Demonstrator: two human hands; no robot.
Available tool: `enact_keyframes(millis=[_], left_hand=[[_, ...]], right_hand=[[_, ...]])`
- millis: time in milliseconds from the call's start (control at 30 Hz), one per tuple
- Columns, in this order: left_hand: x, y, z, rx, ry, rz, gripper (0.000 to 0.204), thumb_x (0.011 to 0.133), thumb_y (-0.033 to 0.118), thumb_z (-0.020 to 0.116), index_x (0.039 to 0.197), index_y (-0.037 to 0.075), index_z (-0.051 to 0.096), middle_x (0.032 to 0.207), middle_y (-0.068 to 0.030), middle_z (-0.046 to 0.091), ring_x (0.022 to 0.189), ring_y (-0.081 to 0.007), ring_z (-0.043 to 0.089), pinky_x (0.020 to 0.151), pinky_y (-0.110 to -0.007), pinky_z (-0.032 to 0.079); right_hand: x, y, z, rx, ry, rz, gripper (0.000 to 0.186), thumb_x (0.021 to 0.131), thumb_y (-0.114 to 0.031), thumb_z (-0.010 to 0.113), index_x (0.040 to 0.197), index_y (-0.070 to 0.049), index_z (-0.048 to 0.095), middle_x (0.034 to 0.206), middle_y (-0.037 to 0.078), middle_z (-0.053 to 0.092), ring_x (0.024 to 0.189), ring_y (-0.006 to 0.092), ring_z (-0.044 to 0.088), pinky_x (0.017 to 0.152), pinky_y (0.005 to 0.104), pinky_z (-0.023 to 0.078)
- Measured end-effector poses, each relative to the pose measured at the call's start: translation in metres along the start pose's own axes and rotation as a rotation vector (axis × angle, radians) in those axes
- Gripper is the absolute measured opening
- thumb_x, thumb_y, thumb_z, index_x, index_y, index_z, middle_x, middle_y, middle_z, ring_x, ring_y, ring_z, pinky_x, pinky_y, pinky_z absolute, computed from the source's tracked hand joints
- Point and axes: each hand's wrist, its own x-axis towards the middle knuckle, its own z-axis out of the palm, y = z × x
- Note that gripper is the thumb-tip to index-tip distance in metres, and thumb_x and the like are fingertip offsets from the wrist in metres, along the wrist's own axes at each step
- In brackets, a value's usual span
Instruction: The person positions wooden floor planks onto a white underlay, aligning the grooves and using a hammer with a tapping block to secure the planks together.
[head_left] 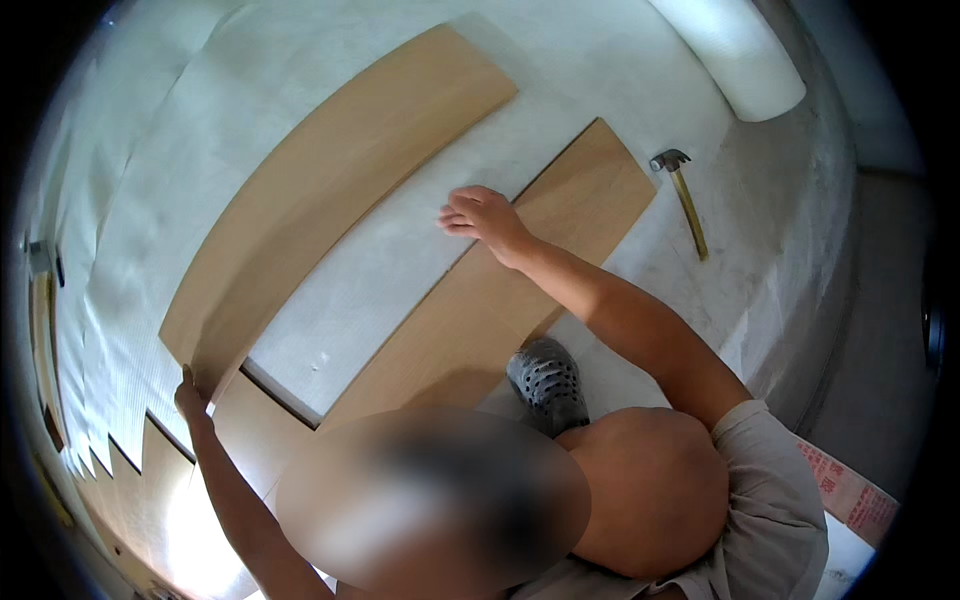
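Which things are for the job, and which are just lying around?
Seemingly for the job:
loose plank, held at its end by the left hand
second plank
white sheet underneath

Probably just lying around now:
hammer
white roll
red-and-white strip

"Where did the camera sit?"
"On the person's head, the left one of a side-by-side pair. It looked down at the white-covered floor (370,290)."
"How near?"
"Close enough that the left forearm (240,500) rose from the lower edge, yet wide enough to reach the white roll (745,65) at upper right. The fisheye bowed the upper plank (345,170) into an arc."
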Motion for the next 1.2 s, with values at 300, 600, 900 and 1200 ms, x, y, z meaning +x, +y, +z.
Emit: enact_keyframes(millis=[300, 600, 900, 1200], left_hand=[[-0.187, 0.026, -0.043, -0.403, -0.351, 0.426, 0.039, 0.093, 0.024, 0.073, 0.120, 0.001, 0.056, 0.096, -0.0062, 0.061, 0.089, -0.0165, 0.056, 0.080, -0.033, 0.048], [-0.305, 0.014, 0.037, -0.352, -0.385, 0.304, 0.046, 0.083, 0.029, 0.082, 0.108, -0.001, 0.059, 0.087, -0.0069, 0.060, 0.081, -0.0175, 0.058, 0.074, -0.035, 0.051], [-0.316, 0.006, 0.042, 0.163, -0.406, 0.464, 0.047, 0.083, 0.034, 0.081, 0.106, 0.000, 0.058, 0.096, -0.0197, 0.067, 0.092, -0.0386, 0.066, 0.079, -0.047, 0.051], [-0.267, 0.085, 0.065, 0.363, 0.130, 1.033, 0.050, 0.086, 0.022, 0.077, 0.129, 0.007, 0.059, 0.130, -0.0165, 0.056, 0.121, -0.0377, 0.053, 0.096, -0.050, 0.049]], right_hand=[[0.093, -0.020, 0.025, 0.214, 0.236, 0.079, 0.036, 0.097, -0.030, 0.071, 0.124, -0.007, 0.064, 0.121, 0.005, 0.066, 0.105, 0.0194, 0.063, 0.091, 0.0364, 0.056], [0.010, -0.054, -0.132, 0.279, 0.152, -0.006, 0.036, 0.100, -0.023, 0.068, 0.132, -0.009, 0.057, 0.131, 0.002, 0.061, 0.123, 0.0177, 0.055, 0.106, 0.0372, 0.044], [-0.069, -0.005, -0.143, 0.364, 0.244, -0.082, 0.041, 0.102, -0.022, 0.064, 0.137, -0.004, 0.055, 0.134, 0.008, 0.059, 0.127, 0.0236, 0.053, 0.110, 0.0428, 0.045], [-0.045, 0.003, -0.146, 0.280, 0.317, -0.094, 0.038, 0.102, -0.024, 0.065, 0.134, -0.007, 0.054, 0.125, 0.005, 0.062, 0.113, 0.0230, 0.060, 0.096, 0.0395, 0.053]])
